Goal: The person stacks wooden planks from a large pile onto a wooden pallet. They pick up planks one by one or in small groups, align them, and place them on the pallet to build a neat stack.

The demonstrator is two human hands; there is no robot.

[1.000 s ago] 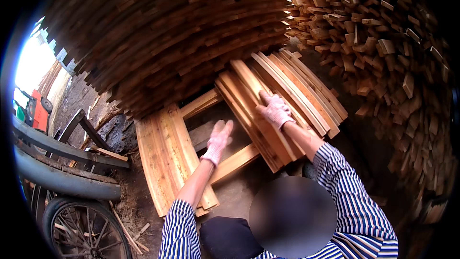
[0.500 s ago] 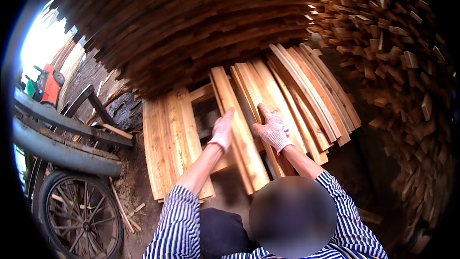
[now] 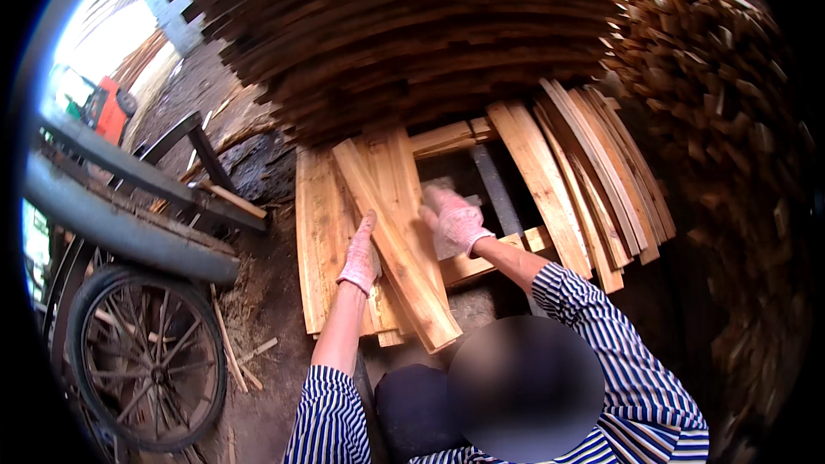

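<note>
A loose wooden plank lies slanted across the boards on the left, its near end jutting toward me. My left hand, in a pale knit glove, rests against the plank's left edge with fingers stretched along it. My right hand, gloved too and partly smeared by motion, is to the right of the plank, fingers apart and holding nothing. Under and beside the slanted plank are flat boards. On the right, across a gap, lie more boards. Wooden crosspieces and a dark metal bar show in the gap.
A tall stack of boards rises behind the layer, and another wood pile fills the right. At left stand a spoked wheel, a thick grey pipe-like beam and a dark metal frame. A red vehicle is farther off.
Planks from the middle have shifted left, one now slanted over the left boards, widening a gap to its right. Both hands moved left relative to the boards; the right has come off the wood.
</note>
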